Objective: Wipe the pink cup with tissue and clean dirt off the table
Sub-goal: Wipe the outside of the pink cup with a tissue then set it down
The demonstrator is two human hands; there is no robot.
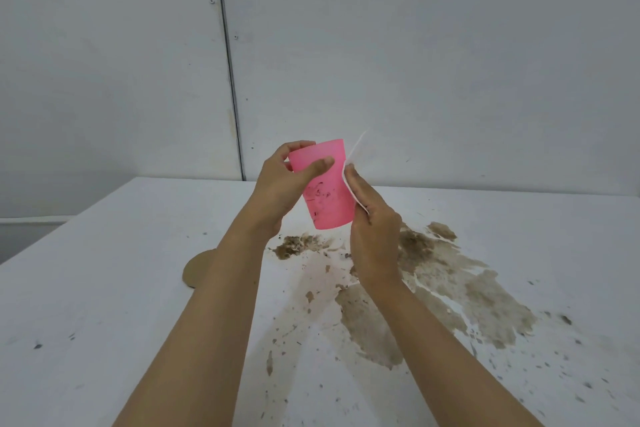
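My left hand (281, 184) holds the pink cup (329, 196) up above the table, thumb across its side and fingers at the rim. The cup is tilted a little and carries dark smudges on its wall. My right hand (372, 229) presses a white tissue (354, 156) flat against the cup's right side; the tissue's top corner sticks up past my fingers. Brown dirt (450, 288) is smeared and spattered over the white table (104, 305) below and to the right of my hands.
A tan round flat piece (197, 269) lies on the table, partly behind my left forearm. A smaller dirt patch (298, 244) sits under the cup. The table's far edge meets a grey-white wall (415, 45); its left edge drops off.
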